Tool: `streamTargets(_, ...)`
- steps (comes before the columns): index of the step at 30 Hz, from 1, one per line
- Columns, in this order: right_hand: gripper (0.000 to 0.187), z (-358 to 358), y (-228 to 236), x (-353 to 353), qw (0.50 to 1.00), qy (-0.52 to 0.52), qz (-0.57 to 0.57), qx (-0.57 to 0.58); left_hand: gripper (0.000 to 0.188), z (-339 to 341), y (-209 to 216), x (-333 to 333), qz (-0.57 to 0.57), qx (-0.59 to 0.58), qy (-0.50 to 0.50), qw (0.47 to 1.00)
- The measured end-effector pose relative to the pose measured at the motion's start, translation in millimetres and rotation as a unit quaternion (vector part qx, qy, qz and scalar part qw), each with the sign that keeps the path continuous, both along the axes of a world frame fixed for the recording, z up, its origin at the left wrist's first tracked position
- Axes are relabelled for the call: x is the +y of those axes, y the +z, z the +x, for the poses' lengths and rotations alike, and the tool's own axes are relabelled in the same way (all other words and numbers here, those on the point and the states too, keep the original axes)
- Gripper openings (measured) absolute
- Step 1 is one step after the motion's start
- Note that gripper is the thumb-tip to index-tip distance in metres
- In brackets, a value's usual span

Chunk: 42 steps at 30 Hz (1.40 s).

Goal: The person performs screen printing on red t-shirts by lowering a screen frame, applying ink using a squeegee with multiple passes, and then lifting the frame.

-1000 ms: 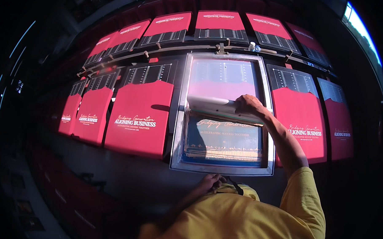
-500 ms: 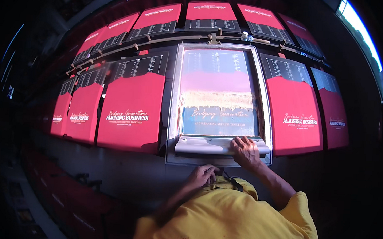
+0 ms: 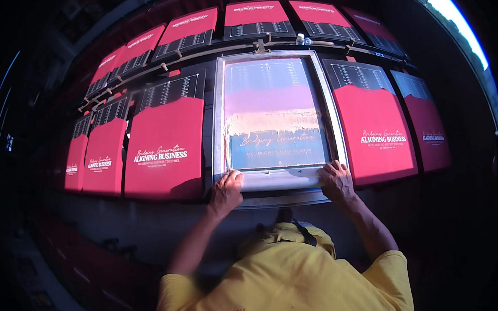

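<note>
A screen-printing frame (image 3: 220, 116) with a pale metal border lies in the middle, over the near row of boards. Pale ink (image 3: 275, 123) forms a band across its translucent mesh (image 3: 273, 77), with a blue area on the near side. A long white squeegee (image 3: 281, 180) rests across the frame's near end. My left hand (image 3: 227, 192) is closed round the squeegee's left end, its fingers curled over the top. At the right end, my right hand (image 3: 338, 181) grips it in the same way. The fingers' undersides are hidden.
Red shirts (image 3: 164, 136) with white printing lie on dark boards to the left; another red shirt (image 3: 373, 138) is at the right. Beyond a long rail (image 3: 181, 60) stands a second row of shirts (image 3: 259, 13). A small white bottle (image 3: 300, 39) sits by the rail.
My left hand has come up from near my body to the squeegee's left end. My right hand has shifted toward its right end. The whole view has tilted slightly.
</note>
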State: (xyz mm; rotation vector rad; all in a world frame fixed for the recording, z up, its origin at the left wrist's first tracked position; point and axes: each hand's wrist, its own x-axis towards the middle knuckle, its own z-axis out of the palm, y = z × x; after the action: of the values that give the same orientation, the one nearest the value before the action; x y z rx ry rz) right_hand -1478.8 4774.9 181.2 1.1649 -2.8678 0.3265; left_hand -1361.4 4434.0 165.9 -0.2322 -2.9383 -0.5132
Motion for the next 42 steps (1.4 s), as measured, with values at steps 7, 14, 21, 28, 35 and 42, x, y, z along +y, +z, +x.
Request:
streamTargets(7, 0.012, -24.2, 14.3, -3.8, 0.999, 0.008, -0.038, 0.011, 0.042, -16.5, -5.6, -20.5, 0.034, 0.098, -0.042, 0.994)
streamTargets(14, 0.034, 41.2, -3.2, 19.8, 0.999, 0.002, 0.005, -0.038, 0.033, 32.8, 12.9, 13.4, -0.013, -0.026, 0.001, 1.000)
streamTargets(21, 0.041, -3.7, -35.0, 7.8, 0.999, 0.013, -0.017, 0.043, 0.024, -11.4, -9.7, -2.9, -0.005, 0.055, 0.010, 0.998)
streamTargets(28, 0.030, -118.0, -26.7, -37.5, 0.998, 0.033, 0.005, 0.056, 0.042, -116.9, -37.7, -54.0, 0.018, 0.037, -0.006, 0.999)
streamTargets(35, 0.023, -152.0, -6.2, -43.1, 0.999, 0.041, -0.006, 0.013, 0.033, -145.2, 2.2, -60.4, 0.034, -0.059, 0.015, 0.998)
streamTargets(42, 0.016, -42.3, 10.4, -8.6, 0.999, 0.012, -0.030, 0.015, 0.044, -38.1, 17.3, -25.1, 0.037, 0.012, 0.008, 0.999)
